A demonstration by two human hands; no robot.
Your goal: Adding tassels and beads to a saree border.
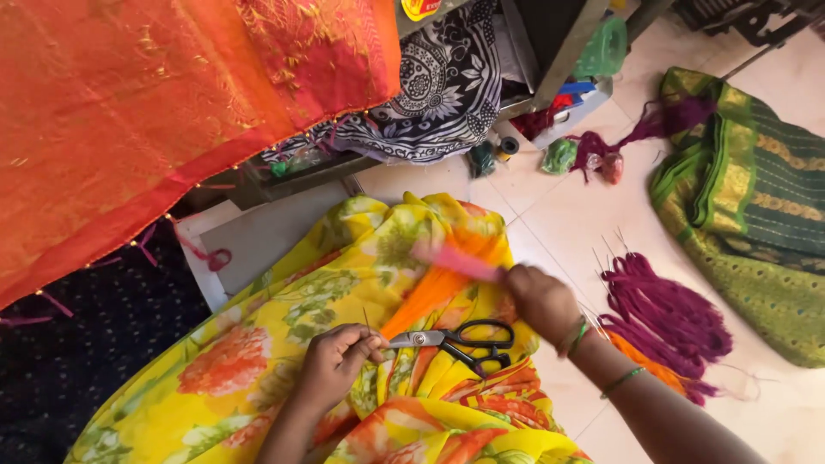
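Observation:
My left hand rests on a yellow floral cloth on my lap and pinches the near end of a bunch of orange threads, with a thin needle sticking up by the fingers. My right hand holds a pink comb-like tool, blurred by motion, over the far end of the orange threads. Black-handled scissors lie on the cloth between the two hands, blades pointing at my left hand.
An orange-red sari hangs at the upper left. A black-and-white patterned cloth drapes from a metal frame. Purple thread bundles and a green and gold sari lie on the tiled floor at the right.

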